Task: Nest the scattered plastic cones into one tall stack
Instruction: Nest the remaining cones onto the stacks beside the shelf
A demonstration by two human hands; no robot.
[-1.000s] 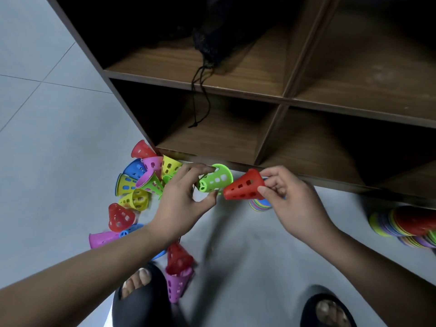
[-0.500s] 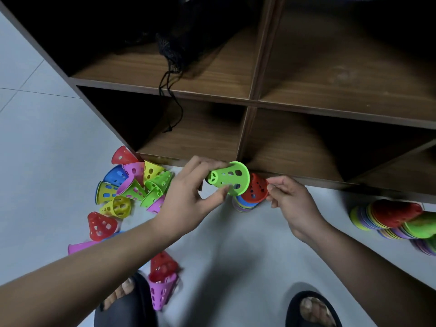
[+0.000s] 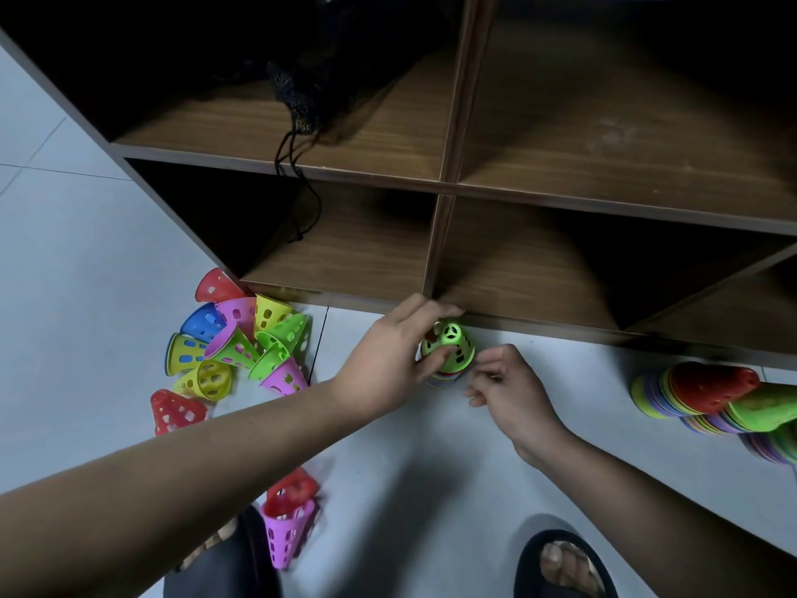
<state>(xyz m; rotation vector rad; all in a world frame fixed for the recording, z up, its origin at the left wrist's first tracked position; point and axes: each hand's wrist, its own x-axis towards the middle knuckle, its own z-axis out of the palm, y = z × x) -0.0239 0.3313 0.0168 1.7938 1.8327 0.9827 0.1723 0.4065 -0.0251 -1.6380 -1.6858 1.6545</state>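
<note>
Nearest, a red-and-pink pair (image 3: pixel 287 520) lies nested but unstacked. Beyond it the left hand (image 3: pixel 388 360) now pinches the green cone (image 3: pixel 450 345) down onto the stack (image 3: pixel 444 377) standing on the floor, over the red cone that the right hand (image 3: pixel 511 392) held a second ago; that hand has let go and hovers just beside, fingers loosely curled on nothing. Two more are nested, I judge, yet the loose pile (image 3: pixel 241 343) at left remains, and the shelf (image 3: pixel 431 252) edge close behind crowds the stack, with a second stack (image 3: pixel 707 390) on its side to the right.
</note>
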